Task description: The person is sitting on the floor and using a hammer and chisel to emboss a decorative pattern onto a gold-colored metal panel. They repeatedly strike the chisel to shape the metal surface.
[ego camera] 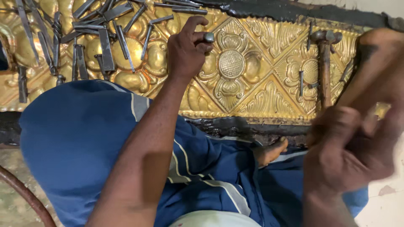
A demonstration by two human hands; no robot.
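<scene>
Two hands, left hand (187,48) pinching steel punch (208,37), gold panel (261,80)

Metal-embossing workshop, floor level. Across upper frame: gilded relief panel (252,80) with floral medallions, bedded in black pitch (235,126). Upper left: scattered steel punches and chisels (105,38) lying on the panel. Upper right: small hammer (325,63) resting on the embossed sheet. Lower right: bare, worn floor (385,201).
</scene>
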